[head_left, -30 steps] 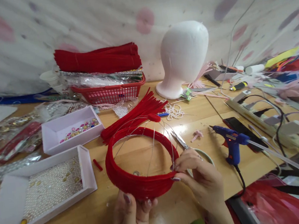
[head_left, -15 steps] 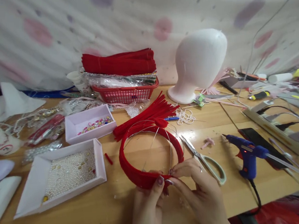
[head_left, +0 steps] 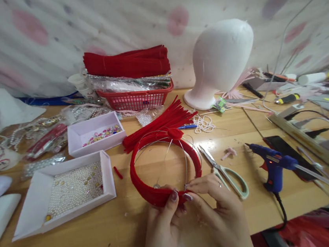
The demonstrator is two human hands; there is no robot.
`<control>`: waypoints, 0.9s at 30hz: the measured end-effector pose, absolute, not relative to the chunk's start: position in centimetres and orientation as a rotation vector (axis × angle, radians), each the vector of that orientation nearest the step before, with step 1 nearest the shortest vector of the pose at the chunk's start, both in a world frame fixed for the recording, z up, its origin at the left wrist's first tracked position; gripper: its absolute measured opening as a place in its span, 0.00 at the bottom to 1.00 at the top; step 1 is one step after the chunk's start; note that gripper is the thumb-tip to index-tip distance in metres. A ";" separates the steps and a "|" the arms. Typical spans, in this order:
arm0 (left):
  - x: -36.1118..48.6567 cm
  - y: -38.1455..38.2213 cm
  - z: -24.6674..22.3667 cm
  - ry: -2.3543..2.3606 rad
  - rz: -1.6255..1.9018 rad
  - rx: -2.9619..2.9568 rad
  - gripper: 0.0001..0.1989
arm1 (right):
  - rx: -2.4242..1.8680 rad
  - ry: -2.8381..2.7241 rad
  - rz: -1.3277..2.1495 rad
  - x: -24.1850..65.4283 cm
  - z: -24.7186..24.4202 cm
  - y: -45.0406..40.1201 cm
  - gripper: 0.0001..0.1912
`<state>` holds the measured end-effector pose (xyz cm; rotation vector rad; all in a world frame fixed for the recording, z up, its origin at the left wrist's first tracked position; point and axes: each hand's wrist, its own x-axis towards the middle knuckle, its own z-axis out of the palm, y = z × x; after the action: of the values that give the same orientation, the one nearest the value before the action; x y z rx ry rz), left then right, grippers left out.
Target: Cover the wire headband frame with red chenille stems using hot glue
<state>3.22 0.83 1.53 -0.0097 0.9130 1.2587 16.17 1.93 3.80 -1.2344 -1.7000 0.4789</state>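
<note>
A red fuzzy ring-shaped headband with thin wires across it and a small red piece at its far side is held up above the table. My left hand pinches its near edge between thumb and fingers. Close beside it, my right hand grips the same edge, thumb and forefinger pressed together on the red band. Just right of the ring lie scissors with pale green handles. Behind it rests a bundle of red pipe cleaners.
Left are a box of pearl beads and a box of gems. A red basket and a white foam head stand at the back. A blue glue gun, phone and power strip lie right.
The view has shifted slightly. Both hands keep their grip on the headband's near edge, with the right fingertips moved a little; the headband stays almost in place.
</note>
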 end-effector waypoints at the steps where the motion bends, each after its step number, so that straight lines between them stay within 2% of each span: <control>1: 3.2 0.8 1.4 0.911 1.258 -0.004 0.20 | -1.234 -1.704 0.467 16.1 3.8 1.9 0.05; 9: 2.6 0.1 -0.1 0.962 1.220 0.058 0.17 | -1.182 -1.786 0.300 15.9 3.8 1.8 0.02; 20: 2.8 0.4 0.3 0.835 1.247 0.036 0.12 | -1.212 -1.641 0.278 15.2 2.7 1.0 0.08; 27: 2.8 0.3 0.7 0.778 1.238 0.025 0.12 | -1.184 -1.694 0.187 14.9 2.6 1.0 0.11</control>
<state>2.77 0.26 0.72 0.0251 0.7781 1.2376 14.95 1.05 2.59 -1.1840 -1.6945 0.1867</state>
